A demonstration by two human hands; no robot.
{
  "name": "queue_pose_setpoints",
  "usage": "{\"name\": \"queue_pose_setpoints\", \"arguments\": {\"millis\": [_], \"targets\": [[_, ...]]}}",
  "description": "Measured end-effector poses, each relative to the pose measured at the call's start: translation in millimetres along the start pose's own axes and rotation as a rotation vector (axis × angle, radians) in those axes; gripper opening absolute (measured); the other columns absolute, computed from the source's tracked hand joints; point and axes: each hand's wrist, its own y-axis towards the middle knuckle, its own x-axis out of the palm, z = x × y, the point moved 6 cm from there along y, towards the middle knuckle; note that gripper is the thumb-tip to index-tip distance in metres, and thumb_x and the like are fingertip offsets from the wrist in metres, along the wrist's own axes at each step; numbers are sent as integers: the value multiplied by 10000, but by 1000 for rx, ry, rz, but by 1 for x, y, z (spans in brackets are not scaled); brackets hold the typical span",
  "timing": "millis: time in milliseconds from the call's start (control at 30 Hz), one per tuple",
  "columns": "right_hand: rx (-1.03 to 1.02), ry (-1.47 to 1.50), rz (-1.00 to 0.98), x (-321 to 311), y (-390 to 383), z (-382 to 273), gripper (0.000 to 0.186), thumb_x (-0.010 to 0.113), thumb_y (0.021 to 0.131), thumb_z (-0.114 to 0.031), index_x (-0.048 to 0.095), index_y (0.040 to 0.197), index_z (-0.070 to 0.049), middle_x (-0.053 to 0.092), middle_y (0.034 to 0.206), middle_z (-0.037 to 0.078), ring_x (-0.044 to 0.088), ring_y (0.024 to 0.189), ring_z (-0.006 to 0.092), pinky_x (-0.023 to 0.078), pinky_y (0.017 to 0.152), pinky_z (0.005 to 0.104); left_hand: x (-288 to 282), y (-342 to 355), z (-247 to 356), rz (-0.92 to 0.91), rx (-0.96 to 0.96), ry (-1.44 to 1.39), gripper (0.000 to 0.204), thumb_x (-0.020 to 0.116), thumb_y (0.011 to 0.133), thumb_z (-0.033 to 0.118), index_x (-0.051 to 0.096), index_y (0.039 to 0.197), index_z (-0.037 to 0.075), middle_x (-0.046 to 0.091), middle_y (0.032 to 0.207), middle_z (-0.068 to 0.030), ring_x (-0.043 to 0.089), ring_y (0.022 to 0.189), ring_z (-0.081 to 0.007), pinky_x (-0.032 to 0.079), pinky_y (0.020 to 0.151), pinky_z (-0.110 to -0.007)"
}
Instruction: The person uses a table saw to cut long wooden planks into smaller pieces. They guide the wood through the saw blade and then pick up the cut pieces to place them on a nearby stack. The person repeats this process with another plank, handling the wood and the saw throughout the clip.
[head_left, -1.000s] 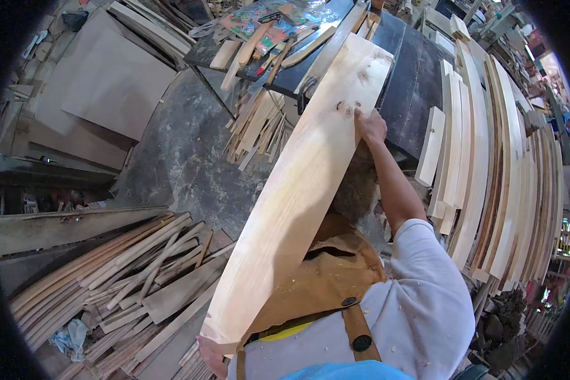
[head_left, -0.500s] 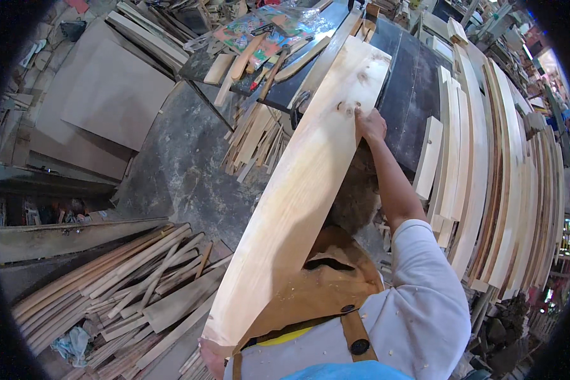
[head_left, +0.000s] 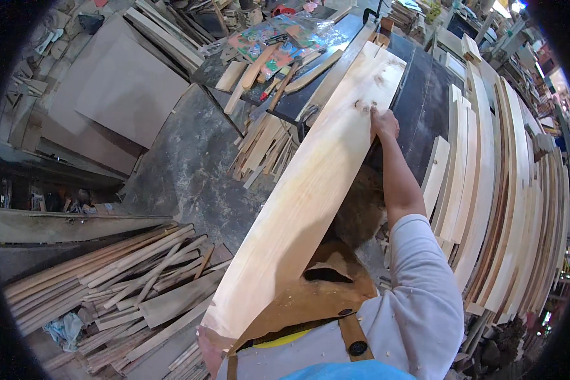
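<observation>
The pale plank (head_left: 307,190) slants across the middle of the view, its long axis running from 7 o'clock, close to the wearer's apron (head_left: 297,304), up to 1 o'clock, where its knotted end overlaps the dark surface (head_left: 418,95); whether it rests there, I cannot tell. The hands are far apart along it. The right hand (head_left: 386,123) is nearer the far end, clamped on the right edge just below the knots, thumb on top, fingers hidden underneath; most of the plank lies toward its 7 o'clock. The left hand (head_left: 210,354) is at the near end, too cut off to tell how it grips.

Compared with a second ago, plank, right hand and surface sit slightly farther toward 3 o'clock in view, and a black clamp (head_left: 368,16) shows more fully near 1 o'clock. The right hand's hold by the knots looks unchanged.
</observation>
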Motion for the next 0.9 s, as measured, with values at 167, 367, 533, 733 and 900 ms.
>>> {"name": "queue_pose_setpoints", "arguments": {"millis": [167, 367, 533, 733, 900], "targets": [[-154, 21, 14, 2, -28, 9, 618, 575, 898, -583, 638, 1189, -42, 652, 1224, 232, 605, 1183, 394, 473, 981, 478, 5, 5, 3, -37, 8, 14, 723, 574, 959, 576, 444, 1377, 0, 537, 1298, -180, 580, 1143, -322, 516, 920, -511], [-128, 25, 54, 8, -45, 13, 569, 527, 941, -560, 607, 1150, -37, 658, 1188, 228, 613, 1155, 395, 475, 966, 495, 11, 12, -2, -58, 3, 21, 721, 573, 959, 578, 450, 1370, -1, 544, 1288, -179, 586, 1134, -324, 521, 912, -516], [-134, 15, 66, 12, -36, 9, 552, 524, 954, -542, 591, 1143, -28, 654, 1188, 240, 610, 1158, 402, 475, 971, 492, 15, 11, -1, -74, 6, 26, 719, 573, 959, 580, 454, 1364, -2, 550, 1280, -179, 590, 1127, -325, 525, 905, -521], [-111, -34, 49, 15, -19, 8, 537, 553, 949, -521, 578, 1208, -52, 647, 1231, 199, 617, 1165, 377, 492, 972, 482, 21, 14, 3, -106, 15, 30, 717, 573, 959, 582, 460, 1356, -3, 557, 1270, -178, 595, 1117, -327, 530, 896, -527], [-108, -5, 64, 8, -17, 5, 577, 526, 953, -547, 590, 1187, -24, 650, 1214, 231, 608, 1178, 387, 470, 991, 483, 31, 15, 4, -136, 18, 38, 715, 573, 959, 584, 464, 1350, -4, 563, 1262, -177, 600, 1110, -328, 534, 889, -531]]}}
